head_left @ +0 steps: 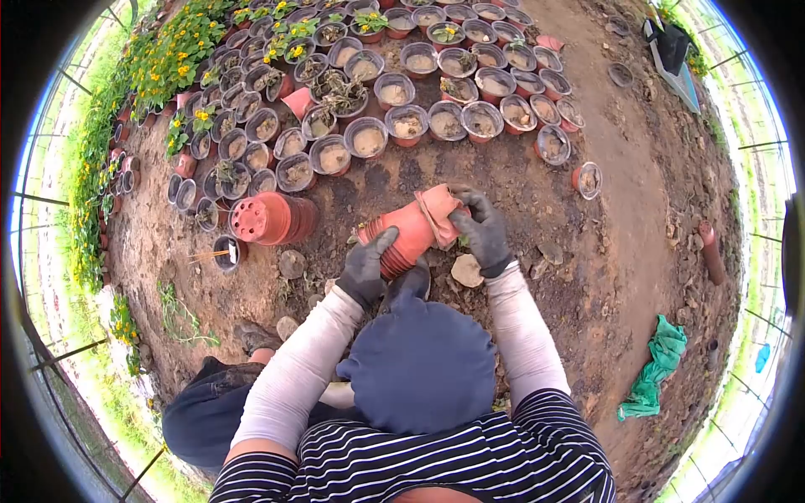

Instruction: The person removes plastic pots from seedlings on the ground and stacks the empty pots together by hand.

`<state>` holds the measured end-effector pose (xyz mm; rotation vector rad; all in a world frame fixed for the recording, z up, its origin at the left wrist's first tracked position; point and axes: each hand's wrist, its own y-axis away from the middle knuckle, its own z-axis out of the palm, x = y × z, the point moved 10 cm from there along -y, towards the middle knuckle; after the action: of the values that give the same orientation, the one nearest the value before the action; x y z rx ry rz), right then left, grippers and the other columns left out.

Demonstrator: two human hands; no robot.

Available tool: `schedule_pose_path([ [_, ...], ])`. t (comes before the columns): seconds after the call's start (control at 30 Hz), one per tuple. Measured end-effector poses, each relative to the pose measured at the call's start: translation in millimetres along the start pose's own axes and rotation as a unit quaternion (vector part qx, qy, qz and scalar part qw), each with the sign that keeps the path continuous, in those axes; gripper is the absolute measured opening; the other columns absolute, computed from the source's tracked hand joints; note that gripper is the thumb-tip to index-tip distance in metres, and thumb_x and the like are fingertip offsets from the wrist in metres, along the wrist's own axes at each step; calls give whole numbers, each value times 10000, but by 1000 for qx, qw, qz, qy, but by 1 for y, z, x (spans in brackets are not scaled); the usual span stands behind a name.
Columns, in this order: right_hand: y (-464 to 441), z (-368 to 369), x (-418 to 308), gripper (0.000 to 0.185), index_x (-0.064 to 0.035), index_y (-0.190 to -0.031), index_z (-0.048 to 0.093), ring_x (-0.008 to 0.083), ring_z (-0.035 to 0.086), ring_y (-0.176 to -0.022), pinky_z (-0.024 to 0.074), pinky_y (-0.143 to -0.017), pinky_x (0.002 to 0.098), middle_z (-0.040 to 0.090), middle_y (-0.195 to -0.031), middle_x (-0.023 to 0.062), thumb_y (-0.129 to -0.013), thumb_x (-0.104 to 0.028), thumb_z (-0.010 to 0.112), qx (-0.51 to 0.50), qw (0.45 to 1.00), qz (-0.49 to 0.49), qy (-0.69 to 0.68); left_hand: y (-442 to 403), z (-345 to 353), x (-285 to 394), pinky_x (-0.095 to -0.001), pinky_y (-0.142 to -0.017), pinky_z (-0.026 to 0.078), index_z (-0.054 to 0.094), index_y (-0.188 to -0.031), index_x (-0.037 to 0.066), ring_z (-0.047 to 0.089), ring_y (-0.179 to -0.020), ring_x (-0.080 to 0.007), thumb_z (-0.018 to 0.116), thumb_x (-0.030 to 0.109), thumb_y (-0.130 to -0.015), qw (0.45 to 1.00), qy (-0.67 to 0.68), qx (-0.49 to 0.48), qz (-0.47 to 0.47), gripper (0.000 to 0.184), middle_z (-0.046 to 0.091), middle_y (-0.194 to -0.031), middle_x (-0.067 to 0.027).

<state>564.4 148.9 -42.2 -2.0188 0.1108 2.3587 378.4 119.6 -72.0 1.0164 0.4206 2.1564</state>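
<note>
Both hands wear dark grey gloves. My left hand (366, 267) grips the lower left side of a tilted stack of reddish pots (401, 239), its thumb lying on top. At the stack's upper right end is a crumpled, soft reddish pot (438, 210), and my right hand (485, 230) is closed on its right edge. The fingers' undersides are hidden. Left of my hands, a second stack of red pots (272, 219) lies on the soil with its holed base showing.
Many soil-filled pots (367, 138) stand in rows ahead. A single pot (587, 180) sits to the right, and a small dark pot with sticks (228, 251) to the left. Stones (467, 271) lie near my hands. Green cloth (662, 365) lies at right, yellow flowers (168, 63) grow at upper left.
</note>
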Motion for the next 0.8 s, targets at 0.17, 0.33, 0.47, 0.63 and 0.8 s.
schedule_pose_path([
  [0.17,17,22,8,713,-7,-1346,273,194,432,-1173,355,-997,323,391,-1319,100,-769,-118,677,43,998,-46,28,0,5,-2,-360,-912,487,450,-1225,-35,595,-1017,-225,510,232,-919,999,38,-10,-12,411,574,-1157,-143],
  [0.33,29,30,32,825,-13,-1393,167,211,468,-1147,389,-968,339,389,-1322,111,-741,-93,666,41,978,82,-185,18,27,32,-358,-916,481,458,-1216,-39,587,-1030,-228,509,226,-916,985,-162,-52,38,403,560,-1176,-145],
  [0.47,19,36,1,618,-30,-1338,341,192,510,-1104,420,-920,318,508,-1217,100,-781,-80,603,11,982,-6,-190,32,51,60,-366,-930,467,461,-1218,-24,579,-1041,-238,519,234,-911,922,-317,-129,179,406,556,-1177,-135],
  [0.63,4,81,-33,519,-5,-1228,475,186,499,-1117,410,-956,329,536,-1189,120,-755,-96,669,-102,991,0,85,33,39,56,-330,-895,487,451,-1231,-29,585,-1028,-191,504,243,-922,991,105,-65,51,414,562,-1165,-136],
  [0.8,-45,171,-107,906,27,-1333,260,238,417,-1195,367,-998,358,386,-1305,170,-629,-156,799,-156,976,-132,79,81,-10,161,-316,-898,444,460,-1211,-31,555,-1018,-180,433,315,-956,856,-363,93,356,431,556,-1158,-128],
])
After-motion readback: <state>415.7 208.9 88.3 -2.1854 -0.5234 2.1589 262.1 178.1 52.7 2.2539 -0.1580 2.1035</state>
